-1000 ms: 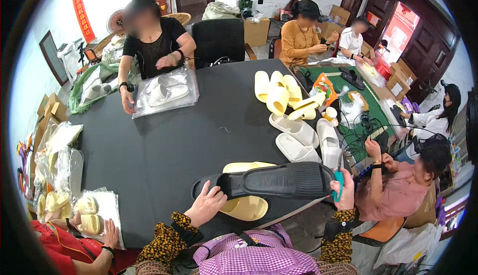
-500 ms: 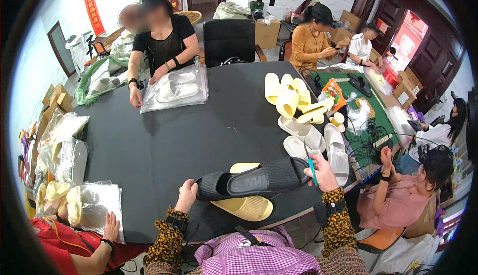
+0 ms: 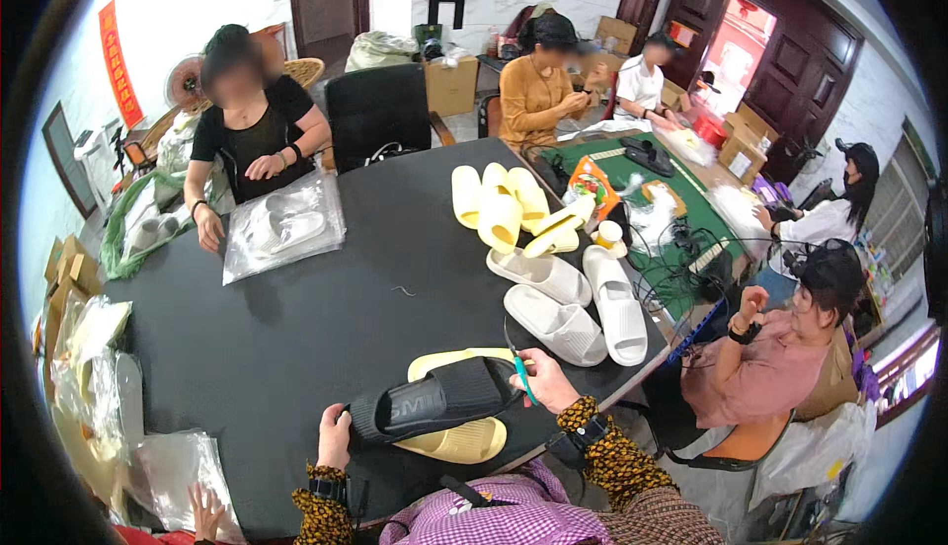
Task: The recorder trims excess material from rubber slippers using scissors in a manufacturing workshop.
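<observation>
A black ribbed slide slipper [image 3: 464,387], perhaps with a second one overlapping it, hangs level near the table's front edge. My left hand [image 3: 336,436] is closed on its left end. In my closed right hand [image 3: 548,382] are scissors with a teal handle [image 3: 522,377], dark blades pointing up and away. That hand is against the slipper's right end; whether its fingers also grip the slipper is hidden. Beneath lies a pair of pale yellow slippers [image 3: 459,442], partly covered. Beyond my right hand sit several light grey slippers [image 3: 555,323].
Several yellow slippers [image 3: 499,219] are piled farther back on the black table [image 3: 247,348]. Opposite, a person in black [image 3: 259,120] handles bagged slippers [image 3: 286,224]. Bagged pairs [image 3: 94,397] line the left edge, near another person's hand [image 3: 205,513]. Cables [image 3: 681,273] tangle on the green mat.
The view has swung right, so the table appears farther left. Both my hands still hold the black slipper and scissors. The person opposite has lifted one hand off the bag.
</observation>
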Available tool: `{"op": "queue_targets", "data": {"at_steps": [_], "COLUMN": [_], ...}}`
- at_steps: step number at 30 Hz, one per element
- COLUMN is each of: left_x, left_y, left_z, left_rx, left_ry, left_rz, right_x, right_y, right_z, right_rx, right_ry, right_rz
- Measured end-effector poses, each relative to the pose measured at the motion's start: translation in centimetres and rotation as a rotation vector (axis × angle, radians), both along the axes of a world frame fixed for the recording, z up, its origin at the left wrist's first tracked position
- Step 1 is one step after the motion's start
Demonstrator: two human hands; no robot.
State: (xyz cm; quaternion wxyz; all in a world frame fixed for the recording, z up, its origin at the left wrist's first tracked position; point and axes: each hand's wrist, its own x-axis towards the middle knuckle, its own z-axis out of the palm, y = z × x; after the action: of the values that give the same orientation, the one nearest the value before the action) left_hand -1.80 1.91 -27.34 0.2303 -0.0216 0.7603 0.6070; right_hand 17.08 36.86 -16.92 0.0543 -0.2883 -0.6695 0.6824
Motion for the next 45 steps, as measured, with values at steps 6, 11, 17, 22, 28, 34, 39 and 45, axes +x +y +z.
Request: {"op": "queue_targets", "data": {"at_steps": [6,11,17,22,28,34,39,45], "left_x": [0.0,-0.1,0.2,0.4,1.2,2.7,2.3,2.4], "left_y": [0.5,1.9,2.0,2.2,4.1,5.2,4.8,7.3], "left_z": [0.1,1.7,1.4,3.8,6.3,6.1,5.0,7.4], "left_rx": [0.110,0.165,0.202,0.257,0.453,0.450,0.324,0.336], "left_ry": [-0.039,-0.070,-0.067,0.013,-0.193,-0.178,-0.119,-0.479], "left_rz": [-0.085,-0.146,-0.172,-0.179,-0.179,-0.149,-0.293,-0.486], "right_x": [1.5,2.8,3.6,5.0,6.9,6.6,6.5,7.6], "right_y": [1.3,1.7,1.7,2.9,4.6,2.6,2.5,4.8], "right_z": [-0.4,-0.1,0.5,1.8,1.6,-0.2,0.1,0.9], "right_rx": [-0.091,-0.123,-0.163,-0.129,-0.148,-0.249,-0.171,-0.300], "right_ry": [0.034,0.021,0.069,0.052,0.066,0.086,0.081,0.295], "right_rz": [0.061,0.084,0.056,-0.008,-0.030,-0.028,-0.043,-0.401]}}
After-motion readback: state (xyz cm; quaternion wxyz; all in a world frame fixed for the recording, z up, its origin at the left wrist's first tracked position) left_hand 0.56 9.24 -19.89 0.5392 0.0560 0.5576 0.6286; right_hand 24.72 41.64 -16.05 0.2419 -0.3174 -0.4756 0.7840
